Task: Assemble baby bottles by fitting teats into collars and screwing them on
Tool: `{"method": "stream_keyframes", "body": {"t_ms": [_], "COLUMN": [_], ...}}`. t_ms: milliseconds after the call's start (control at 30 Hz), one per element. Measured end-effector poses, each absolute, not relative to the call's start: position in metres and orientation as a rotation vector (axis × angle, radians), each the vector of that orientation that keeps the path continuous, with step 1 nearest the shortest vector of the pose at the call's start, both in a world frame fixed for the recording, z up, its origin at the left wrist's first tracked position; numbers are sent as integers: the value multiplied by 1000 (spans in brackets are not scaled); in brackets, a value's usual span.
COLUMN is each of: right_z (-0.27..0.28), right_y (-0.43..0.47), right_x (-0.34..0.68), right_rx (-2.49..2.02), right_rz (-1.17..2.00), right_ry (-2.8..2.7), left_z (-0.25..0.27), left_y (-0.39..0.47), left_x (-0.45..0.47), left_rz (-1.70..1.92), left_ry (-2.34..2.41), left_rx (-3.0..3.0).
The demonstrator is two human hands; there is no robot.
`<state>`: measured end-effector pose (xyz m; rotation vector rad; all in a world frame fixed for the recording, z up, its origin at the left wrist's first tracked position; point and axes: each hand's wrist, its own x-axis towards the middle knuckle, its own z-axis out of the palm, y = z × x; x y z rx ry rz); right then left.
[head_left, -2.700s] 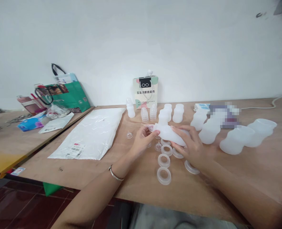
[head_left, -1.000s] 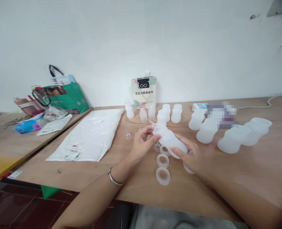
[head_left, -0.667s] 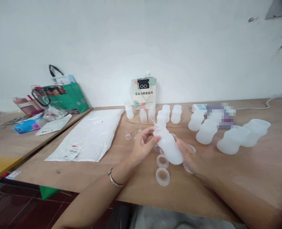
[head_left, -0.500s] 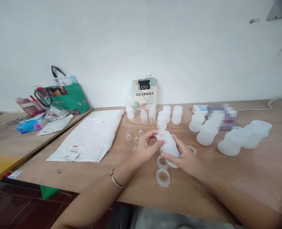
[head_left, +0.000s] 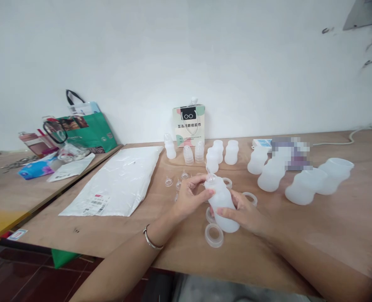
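Nearest the camera, both forearms reach in over the front edge of the wooden counter [head_left: 330,235], the left one wearing a thin bracelet [head_left: 151,240]. Just ahead of them a loose plastic ring [head_left: 214,235] lies flat on the wood, with another ring partly hidden behind the bottle.

The right hand [head_left: 243,213] is wrapped around the lower body of a milky white bottle [head_left: 222,202], fingers closed on its side, holding it nearly upright just above the counter. The left hand [head_left: 189,196] pinches at the bottle's neck, thumb and fingertips clenched on the small clear nipple at the top. The bottle looks light and empty, with thin, somewhat squeezable walls and a smooth surface that could slip; by my judgement the waist of the body gives the surest hold, while the soft tip wants only a gentle pinch.

A little farther out, a few small clear nipples [head_left: 169,181] sit apart on the wood, and two more rings [head_left: 249,198] lie beside the right hand. To the left lies a flat white plastic mailer [head_left: 120,180]. Beyond stand small bottles [head_left: 231,152] in a loose row and, to the right, larger bottles lying on their sides [head_left: 305,188]. At the wall stand a paper bag with a glasses logo [head_left: 189,125] and, far left, a green shopping bag [head_left: 90,131].
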<state>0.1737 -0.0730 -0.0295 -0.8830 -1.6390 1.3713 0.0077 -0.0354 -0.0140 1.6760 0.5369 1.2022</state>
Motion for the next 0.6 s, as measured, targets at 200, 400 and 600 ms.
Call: {"method": "stream_keyframes", "body": {"t_ms": [200, 400, 600], "right_z": [-31, -32, -36], "right_y": [-73, -72, -69], "right_x": [172, 170, 172], "right_rx": [-943, -957, -933], "right_rz": [1277, 1214, 1202], "right_ry": [-1541, -1481, -1492], "left_z": [-3, 21, 10], "left_y": [-23, 63, 123], "left_x": [-2, -14, -8], "left_rz": [1031, 1420, 1229], "left_ry": [497, 1237, 1638], "left_rx": [1701, 1767, 1727]}}
